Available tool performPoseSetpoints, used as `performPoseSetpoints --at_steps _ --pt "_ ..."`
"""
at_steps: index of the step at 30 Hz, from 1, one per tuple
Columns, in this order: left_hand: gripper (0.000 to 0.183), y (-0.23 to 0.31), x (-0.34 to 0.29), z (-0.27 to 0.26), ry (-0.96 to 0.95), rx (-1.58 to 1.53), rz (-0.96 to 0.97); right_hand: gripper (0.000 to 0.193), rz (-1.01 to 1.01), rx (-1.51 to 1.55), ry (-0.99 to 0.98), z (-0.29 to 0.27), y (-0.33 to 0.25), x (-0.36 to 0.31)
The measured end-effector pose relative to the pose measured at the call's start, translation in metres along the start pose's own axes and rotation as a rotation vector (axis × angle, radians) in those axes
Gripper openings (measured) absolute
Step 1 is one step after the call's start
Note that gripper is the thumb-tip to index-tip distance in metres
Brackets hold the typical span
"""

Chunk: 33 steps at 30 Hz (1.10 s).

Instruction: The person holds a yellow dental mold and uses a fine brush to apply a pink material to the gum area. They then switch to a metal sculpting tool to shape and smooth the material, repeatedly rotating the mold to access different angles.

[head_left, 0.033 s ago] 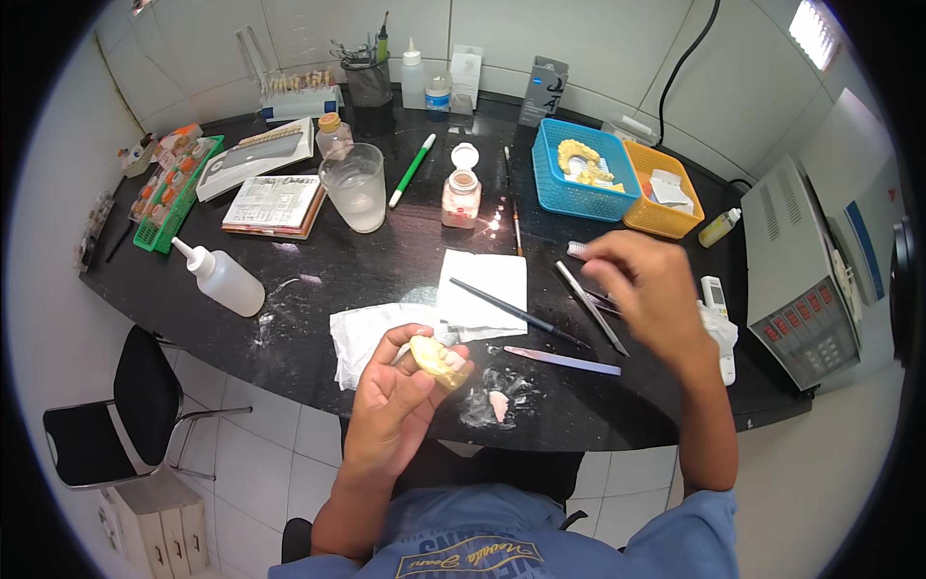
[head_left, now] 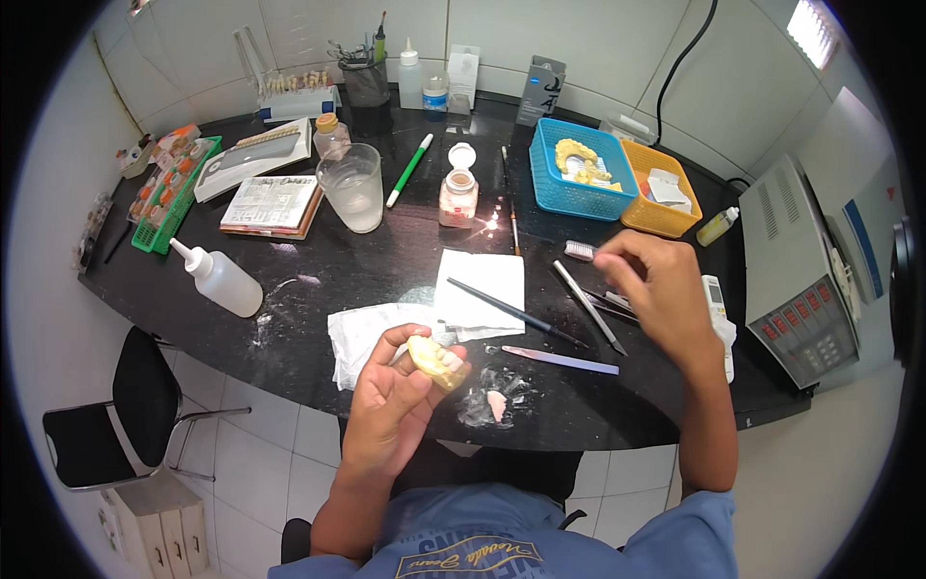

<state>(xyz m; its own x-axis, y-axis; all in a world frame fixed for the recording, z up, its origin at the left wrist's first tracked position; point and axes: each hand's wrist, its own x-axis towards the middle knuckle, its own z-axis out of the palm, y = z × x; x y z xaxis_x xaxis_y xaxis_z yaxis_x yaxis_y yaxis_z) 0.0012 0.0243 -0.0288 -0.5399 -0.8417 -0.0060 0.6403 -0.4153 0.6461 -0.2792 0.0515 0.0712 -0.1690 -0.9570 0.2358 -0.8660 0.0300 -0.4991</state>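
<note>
My left hand (head_left: 394,400) is closed around a yellow dental cast (head_left: 432,374) with a row of whitish teeth, raised just over the table's near edge. Over the right side of the table, my right hand (head_left: 658,289) has its thumb and forefinger curled in at a toothbrush (head_left: 580,251). Only the pale bristled end sticks out left of the fingertips; the handle is hidden by the hand. Beside that hand lie a metal knife-like tool (head_left: 590,307) and other slim tools. A lilac-handled tool (head_left: 561,360) and a lump of pink material (head_left: 497,405) lie between the hands.
A dark brush (head_left: 516,312) rests on white paper (head_left: 479,289). Behind stand an open powder jar (head_left: 459,198), a glass of water (head_left: 353,193) and blue (head_left: 584,198) and orange baskets (head_left: 666,220). A squeeze bottle (head_left: 227,280) stands left; a panelled machine (head_left: 805,289) is right.
My right hand has shifted slightly right, and more of the toothbrush's bristled end shows beside its fingertips. My left hand and the cast look almost the same.
</note>
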Motion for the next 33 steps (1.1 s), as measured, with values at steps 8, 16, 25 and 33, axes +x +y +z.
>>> performPoseSetpoints --at_steps 8,16,25,33 --pt "0.056 0.000 0.001 0.002 -0.024 0.002 -0.045 0.014 0.052 -0.081 -0.122 0.016 0.017 -0.036" --pt "0.058 0.008 0.003 -0.001 -0.101 0.005 -0.153 0.018 0.208 0.290 0.234 0.010 0.003 -0.049" --pt "0.052 0.022 0.019 -0.002 -0.244 0.092 -0.432 0.020 -0.147 0.729 0.387 0.077 -0.029 -0.106" --pt "0.051 0.035 0.028 0.003 -0.264 0.084 -0.608 0.020 -0.347 0.740 0.320 0.094 -0.043 -0.112"
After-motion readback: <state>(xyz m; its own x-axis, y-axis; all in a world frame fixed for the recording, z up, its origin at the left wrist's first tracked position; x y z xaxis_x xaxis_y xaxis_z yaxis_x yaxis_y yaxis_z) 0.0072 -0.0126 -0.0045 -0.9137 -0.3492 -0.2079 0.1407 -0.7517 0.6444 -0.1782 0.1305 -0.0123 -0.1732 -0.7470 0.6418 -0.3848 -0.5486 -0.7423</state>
